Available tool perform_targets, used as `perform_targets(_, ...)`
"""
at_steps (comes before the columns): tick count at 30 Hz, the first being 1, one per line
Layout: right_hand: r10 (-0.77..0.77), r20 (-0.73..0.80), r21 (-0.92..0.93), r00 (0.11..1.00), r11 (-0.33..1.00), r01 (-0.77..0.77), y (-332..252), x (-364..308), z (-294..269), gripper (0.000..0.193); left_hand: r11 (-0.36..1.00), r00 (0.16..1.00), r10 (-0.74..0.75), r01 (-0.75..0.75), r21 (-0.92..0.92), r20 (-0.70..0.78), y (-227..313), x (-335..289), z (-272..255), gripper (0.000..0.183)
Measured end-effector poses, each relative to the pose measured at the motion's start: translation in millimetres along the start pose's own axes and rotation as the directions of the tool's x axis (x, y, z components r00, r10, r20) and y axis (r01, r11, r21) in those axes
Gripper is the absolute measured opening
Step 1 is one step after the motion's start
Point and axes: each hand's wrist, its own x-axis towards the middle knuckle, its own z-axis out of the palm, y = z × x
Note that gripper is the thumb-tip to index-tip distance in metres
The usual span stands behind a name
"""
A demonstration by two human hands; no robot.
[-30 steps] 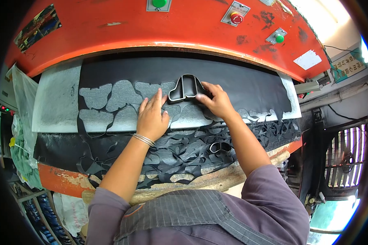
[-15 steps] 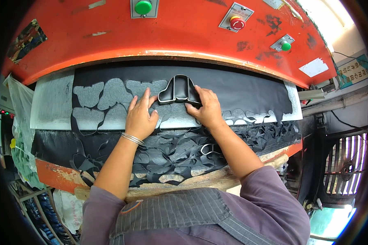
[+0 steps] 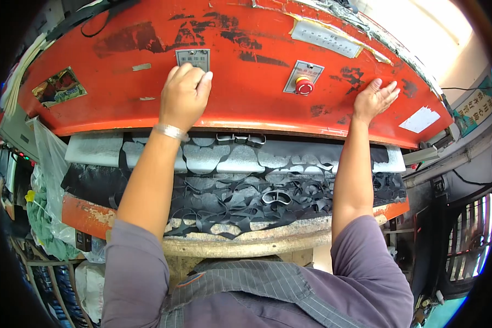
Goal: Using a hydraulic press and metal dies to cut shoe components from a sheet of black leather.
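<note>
My left hand [image 3: 186, 90] is curled into a loose fist against the left button plate [image 3: 193, 56] on the orange press front; it hides the green button there. Over the spot of the right green button, my right hand [image 3: 375, 101] lies with its fingers stretched out, holding nothing. A metal cutting die [image 3: 240, 140] sits on the black sheet material [image 3: 311, 150], partly under the orange press head [image 3: 246, 117]. Nearer me, a smaller light-rimmed die [image 3: 277, 197] rests among black cut scraps [image 3: 229, 202].
Between my hands a red stop button [image 3: 304, 85] sticks out of the press front. A worn wooden edge [image 3: 246, 248] runs along the near side. Clear plastic sheeting [image 3: 52, 180] hangs at the left, and a fan [image 3: 473, 235] stands at the right.
Both hands have left the cutting die and moved up to the buttons on the press front. The view has tilted upward, and the die now shows under the press head.
</note>
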Motion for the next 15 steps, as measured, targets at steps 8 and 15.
perform_targets(8,-0.097,0.913,0.287,0.395,0.842,-0.456,-55.0,-121.0,-131.4,0.047,0.934,0.817,-0.252,0.345,-0.089,0.518,57.0,-108.6,-68.2,0.026)
perform_targets(15,-0.719,0.661,0.742,-0.215,0.669,0.043,-108.6,-248.8,-252.5,0.056,0.920,0.592,-0.275,0.390,0.030,0.758,138.2,-234.7,-111.7,0.022)
